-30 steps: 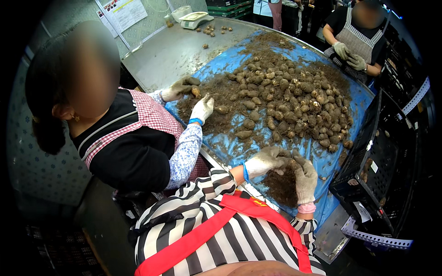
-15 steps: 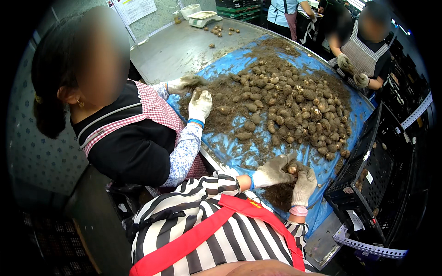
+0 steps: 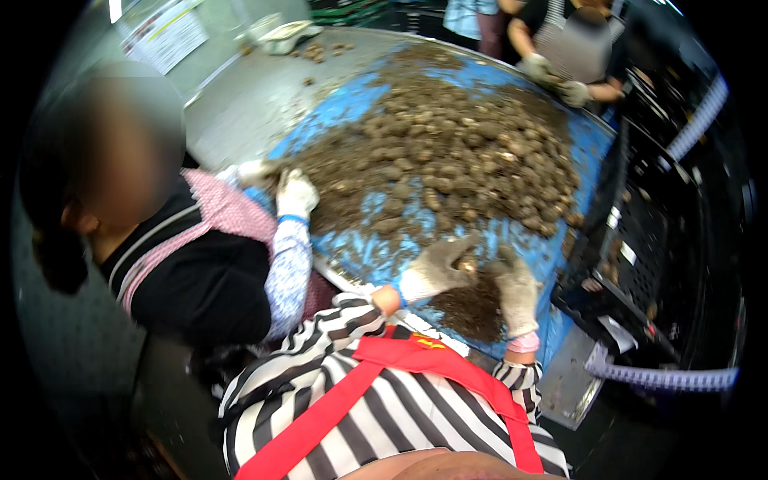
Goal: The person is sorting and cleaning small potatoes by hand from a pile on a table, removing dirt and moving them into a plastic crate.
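My left hand [image 3: 438, 270], in a grey-soiled white work glove, is closed around a small brown taro-like corm [image 3: 468, 264] with a pale patch showing. A short gap to the right is my right hand [image 3: 516, 292], gloved too, with a pink band at its wrist; its fingers are smeared by motion, so I cannot tell whether they hold anything. Below and between both hands lies a mound of dark soil and root fibres [image 3: 468, 310] on the blue sheet [image 3: 364, 252]. Beyond them spreads a big heap of similar soil-covered corms [image 3: 480, 160].
At my left, a co-worker in a pink checked apron [image 3: 232, 212] has gloved hands at the heap's edge. Another gloved person stands across the table. Black plastic crates [image 3: 632, 272] stand along the right side. A scale [image 3: 288, 36] and several loose corms sit at the far left.
The view has shifted and blurred. My right hand has come away from the corm, which stays in my left hand. More of the dark mound shows between my hands.
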Demonstrator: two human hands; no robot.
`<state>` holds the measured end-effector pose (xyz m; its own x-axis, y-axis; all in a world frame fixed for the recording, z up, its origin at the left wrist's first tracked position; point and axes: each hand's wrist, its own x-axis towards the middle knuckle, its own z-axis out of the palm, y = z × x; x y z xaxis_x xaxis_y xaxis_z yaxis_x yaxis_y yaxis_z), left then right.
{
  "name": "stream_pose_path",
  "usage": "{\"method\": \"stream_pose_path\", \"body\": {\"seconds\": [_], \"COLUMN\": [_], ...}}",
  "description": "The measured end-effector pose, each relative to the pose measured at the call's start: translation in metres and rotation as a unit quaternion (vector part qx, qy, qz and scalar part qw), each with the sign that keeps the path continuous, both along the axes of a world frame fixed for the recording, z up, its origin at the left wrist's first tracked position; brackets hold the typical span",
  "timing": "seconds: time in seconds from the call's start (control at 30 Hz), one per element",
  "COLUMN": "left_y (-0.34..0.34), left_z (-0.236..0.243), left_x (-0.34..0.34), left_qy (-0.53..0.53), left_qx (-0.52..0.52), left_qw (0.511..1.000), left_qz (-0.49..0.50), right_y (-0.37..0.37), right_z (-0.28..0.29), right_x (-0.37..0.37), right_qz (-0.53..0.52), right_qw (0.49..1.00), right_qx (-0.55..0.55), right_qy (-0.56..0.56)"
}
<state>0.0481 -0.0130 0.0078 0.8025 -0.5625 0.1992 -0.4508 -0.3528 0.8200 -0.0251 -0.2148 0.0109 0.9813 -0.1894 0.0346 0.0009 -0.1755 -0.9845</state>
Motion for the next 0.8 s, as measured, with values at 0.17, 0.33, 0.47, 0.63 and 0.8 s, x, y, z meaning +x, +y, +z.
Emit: {"method": "stream_pose_path", "body": {"seconds": [0.17, 0.33, 0.47, 0.63, 0.8], "left_y": [-0.009, -0.011, -0.004, -0.012, -0.008], "left_z": [0.02, 0.023, 0.036, 0.052, 0.04], "left_x": [0.0, -0.001, -0.005, -0.012, -0.005], "left_qy": [0.1, 0.072, 0.258, 0.184, 0.123], "left_qx": [0.103, 0.007, -0.127, -0.104, -0.061], "left_qw": [0.986, 0.993, 0.956, 0.976, 0.989], "left_qz": [-0.091, -0.094, -0.062, -0.049, -0.049], "right_y": [0.019, -0.006, -0.008, -0.006, 0.014], "right_z": [-0.002, -0.029, -0.005, -0.006, 0.023], "right_x": [-0.007, 0.003, -0.01, -0.021, -0.015], "right_qz": [-0.018, -0.13, -0.109, -0.05, -0.038], "right_qw": [0.99, 0.968, 0.991, 0.998, 0.98], "right_qx": [-0.134, -0.214, -0.075, 0.007, 0.195], "right_qy": [-0.035, -0.025, -0.01, 0.046, -0.017]}}
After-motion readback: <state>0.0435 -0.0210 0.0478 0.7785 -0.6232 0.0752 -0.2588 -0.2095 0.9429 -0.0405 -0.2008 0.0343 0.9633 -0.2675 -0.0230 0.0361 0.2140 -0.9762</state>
